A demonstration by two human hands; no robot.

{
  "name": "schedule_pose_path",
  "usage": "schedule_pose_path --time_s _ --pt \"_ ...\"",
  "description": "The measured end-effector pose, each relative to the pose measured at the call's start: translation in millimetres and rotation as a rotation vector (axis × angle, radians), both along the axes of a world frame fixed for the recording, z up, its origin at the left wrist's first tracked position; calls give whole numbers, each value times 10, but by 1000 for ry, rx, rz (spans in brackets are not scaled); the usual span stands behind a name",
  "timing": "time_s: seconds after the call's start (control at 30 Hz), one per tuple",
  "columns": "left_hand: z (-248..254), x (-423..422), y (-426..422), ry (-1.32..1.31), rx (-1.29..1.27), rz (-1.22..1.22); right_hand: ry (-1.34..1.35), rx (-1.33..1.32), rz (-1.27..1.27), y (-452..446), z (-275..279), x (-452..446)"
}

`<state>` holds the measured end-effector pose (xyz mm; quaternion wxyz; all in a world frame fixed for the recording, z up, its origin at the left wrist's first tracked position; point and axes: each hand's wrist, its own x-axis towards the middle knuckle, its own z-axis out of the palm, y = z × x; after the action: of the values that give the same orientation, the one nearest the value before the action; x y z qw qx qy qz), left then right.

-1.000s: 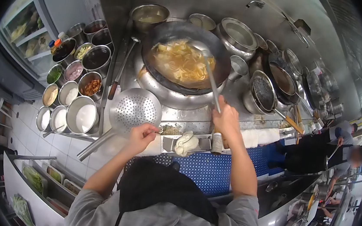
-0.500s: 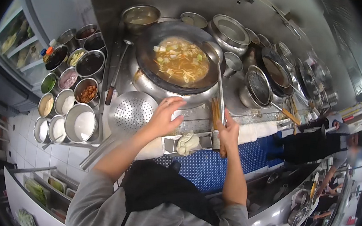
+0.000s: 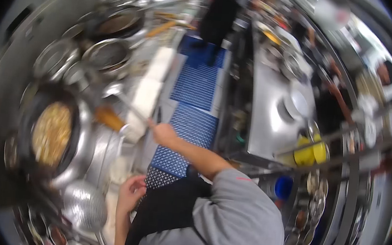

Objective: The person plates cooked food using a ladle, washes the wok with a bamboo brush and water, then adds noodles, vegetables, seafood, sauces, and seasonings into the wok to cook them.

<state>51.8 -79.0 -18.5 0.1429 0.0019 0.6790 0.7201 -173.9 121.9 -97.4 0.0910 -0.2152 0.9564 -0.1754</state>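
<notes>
My right hand [image 3: 163, 133] is closed around the handle of a metal ladle [image 3: 133, 109], and its bowl hangs over the counter beside the wok. My left hand [image 3: 132, 189] is held in front of the black apron, near the counter's edge, its fingers loosely bent and apart with nothing visible in them. At the left, a dark wok [image 3: 73, 132] sits on the stove with soupy noodles [image 3: 52, 133] in it. A round perforated strainer [image 3: 85, 205] lies close to my left hand. The picture is blurred by motion.
Bamboo sticks [image 3: 110, 117] stand in a holder at the counter's edge. Pans and strainers [image 3: 107, 55] line the stove's far side. Blue mats [image 3: 188, 126] cover the aisle floor. A steel counter [image 3: 272, 111] runs along the right. A person in black [image 3: 219, 14] stands up the aisle.
The view has swung right, so the wok is now at the left and the aisle is central. The ladle's bowl has left the wok. My left hand has drawn back toward the apron.
</notes>
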Motion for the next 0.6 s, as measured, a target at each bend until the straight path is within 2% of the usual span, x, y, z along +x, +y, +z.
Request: schedule_pose_path --time_s 0.03,0.1,0.17,0.23,0.27,0.37,0.4,0.43,0.47,0.5,0.53,0.57,0.6 --pt "59 -12 104 -69 9 -17 35 -24 36 -7 -73 -29" --pt "-162 -67 265 -110 2 -104 60 -203 63 14 -367 -88" --pt "-416 -159 455 -145 -4 -181 -19 -235 111 287 100 30" --pt "-632 -335 647 -182 -39 -246 101 -399 107 557 -82 -57" --pt "-749 -419 720 -211 -66 -271 34 -472 38 738 -127 -91" --pt "-1171 -585 852 -297 -255 -240 81 -491 -143 1663 -77 -298" --pt "-1343 -617 849 -320 -326 -217 64 -830 -480 2028 -48 -339" --pt "-1522 -646 825 -345 -391 -197 287 -1003 -671 2404 -131 -470" --pt "-1688 -661 785 -372 -455 -175 191 -1208 -844 2897 -75 -579" --pt "-1833 -673 739 -398 -515 -151 166 -1559 -1117 3343 187 -610" --pt "-1970 -675 692 -421 -566 -127 188 -1649 -1384 3859 254 -706" --pt "-2079 -658 638 -445 -615 -102 239 -1756 -1613 4462 56 -838" --pt "-2165 -654 598 -466 -648 -74 180 -2062 -1726 5012 -56 -865"
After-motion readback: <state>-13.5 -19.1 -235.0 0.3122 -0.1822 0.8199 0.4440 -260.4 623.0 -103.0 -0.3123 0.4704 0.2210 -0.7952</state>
